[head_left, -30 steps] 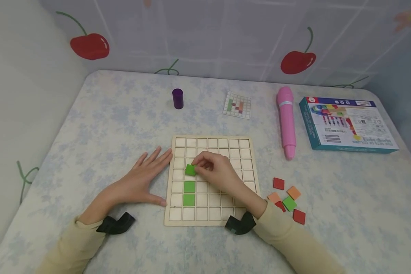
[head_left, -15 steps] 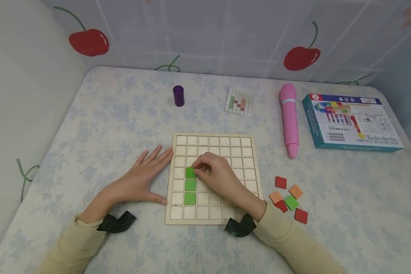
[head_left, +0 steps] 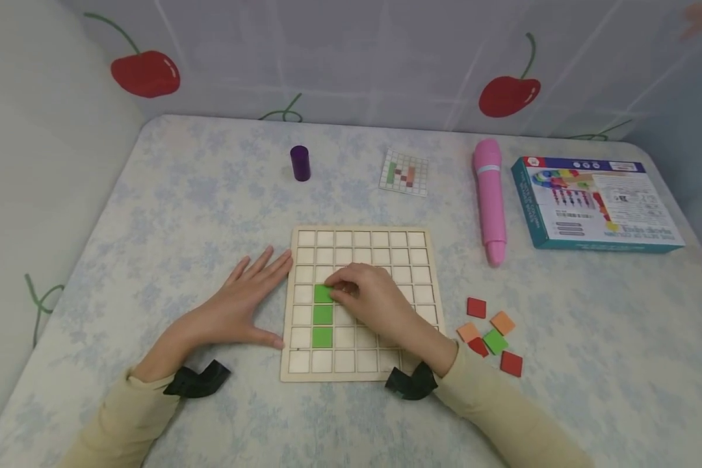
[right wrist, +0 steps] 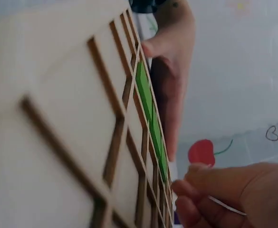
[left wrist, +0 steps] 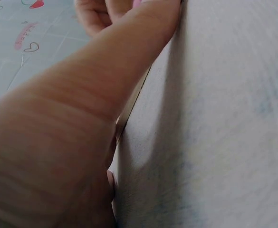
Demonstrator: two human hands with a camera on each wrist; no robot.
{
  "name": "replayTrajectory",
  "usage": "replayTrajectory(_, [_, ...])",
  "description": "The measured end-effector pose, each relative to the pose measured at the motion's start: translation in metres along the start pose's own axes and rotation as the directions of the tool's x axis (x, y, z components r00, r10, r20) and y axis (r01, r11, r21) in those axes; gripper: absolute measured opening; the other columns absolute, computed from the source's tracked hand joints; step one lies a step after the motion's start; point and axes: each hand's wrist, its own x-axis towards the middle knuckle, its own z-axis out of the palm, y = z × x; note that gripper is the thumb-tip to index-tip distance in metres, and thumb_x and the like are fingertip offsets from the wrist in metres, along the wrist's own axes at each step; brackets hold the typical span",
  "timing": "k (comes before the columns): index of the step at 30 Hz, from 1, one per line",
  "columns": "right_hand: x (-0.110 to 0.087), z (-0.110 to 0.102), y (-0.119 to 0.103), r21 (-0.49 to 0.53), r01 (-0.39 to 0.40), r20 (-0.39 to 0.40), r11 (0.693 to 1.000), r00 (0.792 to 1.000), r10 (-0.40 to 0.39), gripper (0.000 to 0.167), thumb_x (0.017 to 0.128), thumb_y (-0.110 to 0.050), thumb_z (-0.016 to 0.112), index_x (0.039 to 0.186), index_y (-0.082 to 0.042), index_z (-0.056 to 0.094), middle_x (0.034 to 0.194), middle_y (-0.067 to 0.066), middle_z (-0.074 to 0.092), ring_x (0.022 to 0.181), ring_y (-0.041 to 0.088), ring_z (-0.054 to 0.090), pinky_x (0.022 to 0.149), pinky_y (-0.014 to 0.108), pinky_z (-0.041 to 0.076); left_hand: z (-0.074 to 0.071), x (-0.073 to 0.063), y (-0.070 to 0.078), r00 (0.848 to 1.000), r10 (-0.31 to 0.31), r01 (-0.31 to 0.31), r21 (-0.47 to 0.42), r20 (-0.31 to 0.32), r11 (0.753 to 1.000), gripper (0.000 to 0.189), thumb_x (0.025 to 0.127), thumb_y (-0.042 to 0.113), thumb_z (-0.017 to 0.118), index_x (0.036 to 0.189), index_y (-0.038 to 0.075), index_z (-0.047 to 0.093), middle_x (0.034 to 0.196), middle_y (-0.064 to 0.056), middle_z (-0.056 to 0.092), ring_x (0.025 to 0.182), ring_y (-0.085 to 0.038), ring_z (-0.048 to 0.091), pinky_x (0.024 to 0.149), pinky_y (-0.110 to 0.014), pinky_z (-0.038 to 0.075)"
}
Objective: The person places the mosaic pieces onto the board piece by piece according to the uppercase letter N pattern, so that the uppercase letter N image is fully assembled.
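A wooden grid board [head_left: 344, 361] lies flat before me. Three green tiles sit in a vertical row of its cells, the top green tile [head_left: 322, 294] under the fingertips of my right hand [head_left: 380, 302]. Thumb and forefinger pinch at that tile's right edge, and the tile lies level in its cell. Below it are the middle tile [head_left: 322, 314] and the bottom tile [head_left: 322, 337]. My left hand [head_left: 228, 312] lies spread, with fingertips and thumb tip along the board's left edge. In the right wrist view, green tiles [right wrist: 143, 88] show edge-on in the grid.
Several loose tiles, including a green one [head_left: 495, 341] and a red one [head_left: 476, 307], lie right of the board. Behind are a purple cylinder [head_left: 301, 164], a pattern card [head_left: 404, 173], a pink microphone-shaped object [head_left: 491, 208] and a printed box [head_left: 599, 205].
One second ago the right hand held the top green tile tilted over its cell; it has come down flat in line with the other two. The left hand has stayed in place.
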Motion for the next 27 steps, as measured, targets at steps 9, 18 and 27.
replayTrajectory(9, [-0.060, -0.084, 0.021, 0.041, -0.023, -0.122, 0.999, 0.992, 0.028, 0.021, 0.084, -0.001, 0.069, 0.105, -0.006, 0.071, 0.096, -0.004, 0.067, 0.077, 0.009, 0.056, 0.067, 0.026, 0.046, 0.002, 0.001, 0.000, 1.000, 0.002, -0.002, 0.008, -0.009, 1.000, 0.121, 0.067, 0.064, 0.072, 0.151, 0.006, 0.007, 0.156, -0.009, 0.006, 0.139, -0.032, -0.005, 0.106, -0.052, -0.004])
replayTrajectory(18, [-0.154, -0.132, 0.076, -0.012, -0.276, -0.100, 0.961, 0.957, 0.274, 0.020, 0.084, -0.003, 0.070, 0.101, -0.011, 0.071, 0.092, -0.004, 0.065, 0.073, 0.009, 0.049, 0.058, 0.022, 0.042, -0.003, 0.001, 0.001, 0.999, -0.040, 0.040, 0.008, 0.030, 0.999, 0.124, 0.065, 0.067, 0.071, 0.152, 0.009, 0.005, 0.156, -0.006, 0.002, 0.139, -0.028, -0.008, 0.107, -0.050, -0.006])
replayTrajectory(27, [-0.179, -0.118, 0.104, 0.020, -0.064, -0.072, 0.998, 0.995, 0.065, 0.045, 0.070, 0.017, 0.072, 0.110, -0.004, 0.069, 0.082, -0.005, 0.054, 0.071, 0.007, 0.047, 0.056, 0.019, 0.039, -0.002, 0.003, 0.001, 0.998, -0.046, 0.046, -0.003, 0.037, 0.999, 0.124, 0.064, 0.067, 0.071, 0.151, 0.009, 0.005, 0.156, -0.006, 0.002, 0.139, -0.028, -0.009, 0.107, -0.050, -0.007])
